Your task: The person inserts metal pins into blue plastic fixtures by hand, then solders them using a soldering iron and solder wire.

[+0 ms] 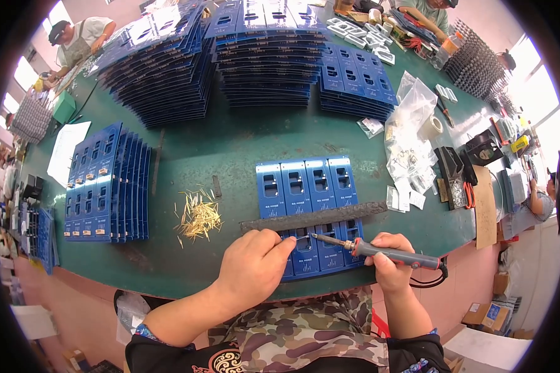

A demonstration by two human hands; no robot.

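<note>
At frame centre I see glossy blue circuit boards under a rough, dark bar. My soldering iron has a matt grey plastic grip and metal tip. Left, shiny brass pins lie on the smooth green tabletop.

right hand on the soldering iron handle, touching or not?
Touching. The head view shows the right hand wrapped around the soldering iron handle, fingers closed on its grey grip.

You get bright, even daylight — windows blow out white at both sides. Fisheye bends the table edges; the centre stays sharp.
</note>
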